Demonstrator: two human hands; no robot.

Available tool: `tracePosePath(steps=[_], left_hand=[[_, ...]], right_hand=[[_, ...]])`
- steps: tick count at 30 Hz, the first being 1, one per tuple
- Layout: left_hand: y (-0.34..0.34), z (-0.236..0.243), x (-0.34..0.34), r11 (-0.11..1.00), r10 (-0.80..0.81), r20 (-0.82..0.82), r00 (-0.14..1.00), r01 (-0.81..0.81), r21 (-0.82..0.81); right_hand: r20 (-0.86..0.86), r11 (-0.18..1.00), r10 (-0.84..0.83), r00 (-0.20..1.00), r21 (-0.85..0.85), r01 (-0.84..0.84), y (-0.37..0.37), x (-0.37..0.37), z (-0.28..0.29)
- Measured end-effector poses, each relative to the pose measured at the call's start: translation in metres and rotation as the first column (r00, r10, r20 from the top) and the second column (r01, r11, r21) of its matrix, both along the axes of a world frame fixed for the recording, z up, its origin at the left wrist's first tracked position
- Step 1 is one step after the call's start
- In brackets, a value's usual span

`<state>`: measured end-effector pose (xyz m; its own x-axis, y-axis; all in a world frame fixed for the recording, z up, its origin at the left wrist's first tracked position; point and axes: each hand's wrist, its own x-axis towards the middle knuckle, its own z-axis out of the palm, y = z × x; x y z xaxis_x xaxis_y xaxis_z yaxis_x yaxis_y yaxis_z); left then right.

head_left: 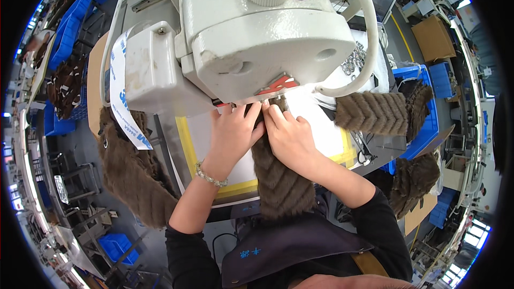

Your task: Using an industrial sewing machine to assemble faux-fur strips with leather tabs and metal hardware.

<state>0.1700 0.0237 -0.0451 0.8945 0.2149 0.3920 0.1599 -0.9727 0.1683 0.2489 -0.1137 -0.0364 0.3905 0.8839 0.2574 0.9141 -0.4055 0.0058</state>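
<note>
A brown furry strip (284,190) is in the middle of the frame. It has a V-shaped pattern in its fur. Its top end is up by the big pale machine (267,43), and its wide low end hangs down close to the person's dark apron (292,249).

The left hand (233,131) is on the left side of the strip, near the middle of the frame. Its fingers are bent, and its thumb touches the strip. The right hand (289,134) is just beside it and lies over the strip. Its fingers point up at the machine. The tips of both hands are close together, but I cannot tell if either grip is pinching the strip or only pressing on it. A beaded bracelet (210,177) goes around the left wrist.

Under the hands is a white sheet (321,140) with yellow tape (238,188) along its edges. It lies on the gray counter (388,144). A red part (278,83) sits low on the machine, just above the hands.

2 more pieces of brown fur are near. 1 long fur piece (131,182) hangs at the left of the frame. 1 patterned fur piece (372,112) lies at the right, reaching toward a blue bin (428,134). A pile of shiny metal bits (353,61) is at the upper right of the hands.
</note>
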Motion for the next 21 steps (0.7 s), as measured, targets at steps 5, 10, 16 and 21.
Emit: tracePosePath(steps=[5,10,16,21], left_hand=[[0.0026,-0.0020,-0.0017,1.000,-0.015,0.000,1.000,0.015,0.005],[-0.0005,-0.0029,-0.0048,0.999,-0.045,-0.056,0.997,0.045,-0.002],[-0.0026,-0.0024,-0.0065,0.999,-0.002,-0.122,0.992,-0.002,-0.033],[0.0019,0.0003,-0.0051,0.998,-0.017,-0.165,0.986,0.007,-0.064]], right_hand=[[-0.024,1.000,0.011,1.000,-0.002,-0.011,0.0006,0.0030,0.0035],[-0.049,1.000,0.022,0.999,0.010,-0.021,-0.0029,0.0050,0.0047],[-0.073,1.000,0.027,0.997,0.008,-0.026,-0.0012,0.0074,0.0048],[-0.091,0.999,0.020,0.996,0.027,-0.018,0.0022,0.0092,0.0027]])
